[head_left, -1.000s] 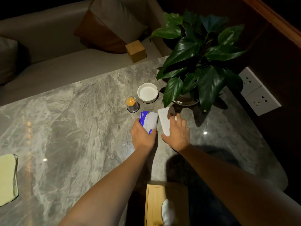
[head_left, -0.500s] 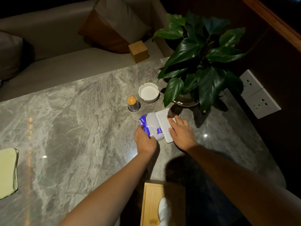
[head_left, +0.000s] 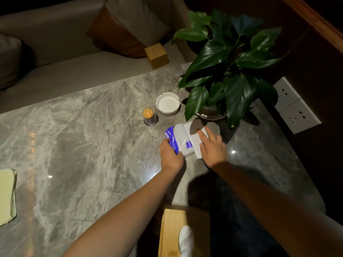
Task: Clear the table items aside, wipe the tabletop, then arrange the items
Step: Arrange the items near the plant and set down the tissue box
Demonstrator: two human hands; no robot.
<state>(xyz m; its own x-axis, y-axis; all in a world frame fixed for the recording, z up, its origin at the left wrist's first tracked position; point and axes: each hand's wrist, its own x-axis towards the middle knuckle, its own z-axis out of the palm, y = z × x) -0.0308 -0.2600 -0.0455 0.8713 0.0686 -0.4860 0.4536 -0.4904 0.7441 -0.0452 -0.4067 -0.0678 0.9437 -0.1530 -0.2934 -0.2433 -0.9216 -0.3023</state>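
On the grey marble tabletop (head_left: 83, 145) lies a blue-and-white tissue pack (head_left: 179, 139), gripped at its near end by my left hand (head_left: 170, 154). Pressed against the pack's right side is a flat white rectangular item (head_left: 194, 133); my right hand (head_left: 213, 145) rests on it with fingers spread flat. Beyond them stand a clear toothpick holder (head_left: 149, 116) and a white ashtray (head_left: 168, 103). A potted plant (head_left: 226, 67) fills the far right corner. A pale green cloth (head_left: 7, 195) lies at the table's left edge.
A wooden tissue box (head_left: 172, 232) with white tissue sticking out sits below the table's near edge. A small wooden cube (head_left: 156, 55) rests on the sofa seat beyond the table, next to cushions. White wall sockets (head_left: 295, 108) are at the right.
The tissue pack and the white item were pushed together side by side and shifted slightly toward the plant. My left hand has slid back to the pack's near end.
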